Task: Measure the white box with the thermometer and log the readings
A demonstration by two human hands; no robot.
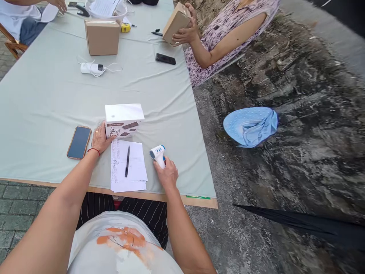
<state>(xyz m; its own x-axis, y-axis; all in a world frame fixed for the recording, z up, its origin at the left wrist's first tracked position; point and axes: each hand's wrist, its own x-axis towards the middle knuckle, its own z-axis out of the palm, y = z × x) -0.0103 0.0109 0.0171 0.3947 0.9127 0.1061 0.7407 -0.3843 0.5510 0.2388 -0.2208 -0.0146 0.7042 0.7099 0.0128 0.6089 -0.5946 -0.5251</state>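
A white printed box [124,114] stands on the cloth in front of me. My left hand [100,137] is closed on its lower left side, with the thumb across the front. In my right hand [167,174] is a white and blue infrared thermometer [157,153], gripped by its handle, with its head pointing up and left. Between my hands lie sheets of paper [137,160] with writing on them, and a black pen [127,161] on top. A smartphone [79,142] in an orange-edged case lies left of my left hand.
A person's hands [188,28] hold a brown carton [176,23] at the table's right edge, near a black phone [165,58]. Another carton [102,38], a white cabled device [91,68] and a plastic basin [119,15] are farther back. A blue hat [251,126] rests on rock.
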